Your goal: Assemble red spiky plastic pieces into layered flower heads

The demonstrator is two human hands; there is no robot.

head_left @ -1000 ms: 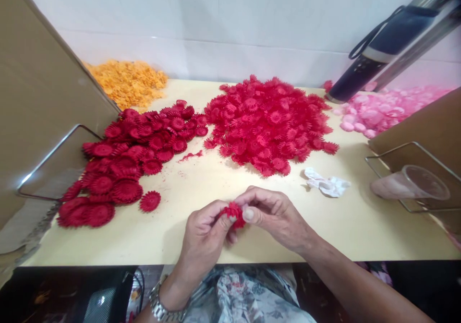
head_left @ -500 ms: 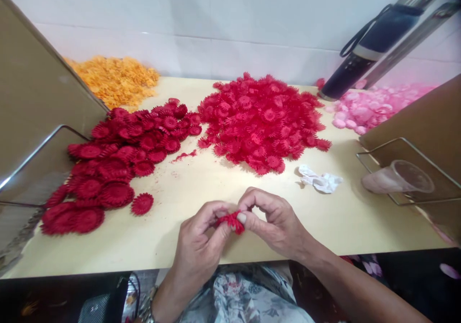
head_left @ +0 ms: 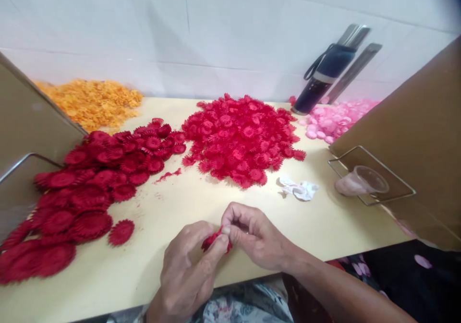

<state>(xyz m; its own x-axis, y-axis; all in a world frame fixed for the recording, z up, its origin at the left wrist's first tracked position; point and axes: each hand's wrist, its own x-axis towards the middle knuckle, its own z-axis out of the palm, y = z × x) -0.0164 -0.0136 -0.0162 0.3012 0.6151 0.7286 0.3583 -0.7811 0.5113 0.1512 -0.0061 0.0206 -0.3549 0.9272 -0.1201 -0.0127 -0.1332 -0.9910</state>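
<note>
Near the table's front edge, my left hand [head_left: 192, 265] pinches a small red fringed piece [head_left: 212, 240] between thumb and fingers. My right hand [head_left: 254, 236] grips the same piece from the right, its thumb and forefinger closed at the edge and touching my left thumb. The fingers partly cover the piece. Beyond my hands lies a heap of bright red fringed pieces [head_left: 241, 140]. A pile of darker red round fringed pieces [head_left: 90, 193] spreads over the left side, and a single dark red piece [head_left: 121, 232] lies apart from it.
Orange pieces [head_left: 97, 102] lie at the back left, pink ones [head_left: 334, 119] at the back right beside a leaning dark bottle [head_left: 320, 80]. Crumpled white tissue [head_left: 298, 189] lies right of centre. A plastic cup [head_left: 360, 181] sits in a wire holder. Brown boards [head_left: 414, 160] stand at both sides.
The camera view has shifted and tilted. My left hand has turned, with its thumb now across the red piece. Both hands still hold the piece.
</note>
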